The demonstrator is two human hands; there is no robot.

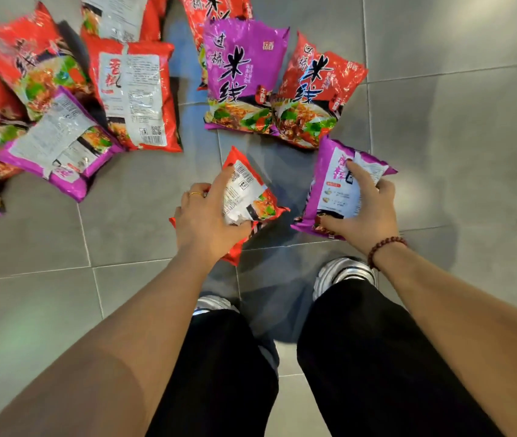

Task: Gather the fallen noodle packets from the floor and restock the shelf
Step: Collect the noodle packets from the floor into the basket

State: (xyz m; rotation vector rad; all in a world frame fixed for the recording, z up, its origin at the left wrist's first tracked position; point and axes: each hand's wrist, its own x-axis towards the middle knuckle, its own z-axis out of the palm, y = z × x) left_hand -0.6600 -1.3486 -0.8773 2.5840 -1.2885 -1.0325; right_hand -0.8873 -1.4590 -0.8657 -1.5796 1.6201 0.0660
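**Gathering two packets at once from the grey tiled floor**

The person stands bent over the grey tiled floor, both arms reaching down in front of a pair of silver-and-white shoes.

The left hand, which wears a thin gold ring, grips a crinkled red plastic noodle packet. Its fingers curl over the printed back and the thumb clamps the lower edge. The right hand, with a dark red bead bracelet on its wrist, holds a purple plastic noodle packet the same way, with fingers spread across the white label and the thumb pressing near the bottom corner. Each packet is tilted, probably because it is being peeled up by one side. Whether either is clear of the tiles cannot be told.

One packet per hand seems meant to halve the trips.

Many packets remain down:
- A purple face-up packet lies just beyond the hands, touching a red face-up packet at its side.
- Toward the floor's far left, a red packet lying label-side up, a purple packet lying label-side up and further red ones overlap in a loose heap.

The shelf is out of view, so gathering looks barely begun and restocking is not yet started. The slick, puffy wrappers will likely slip if stacked carelessly.
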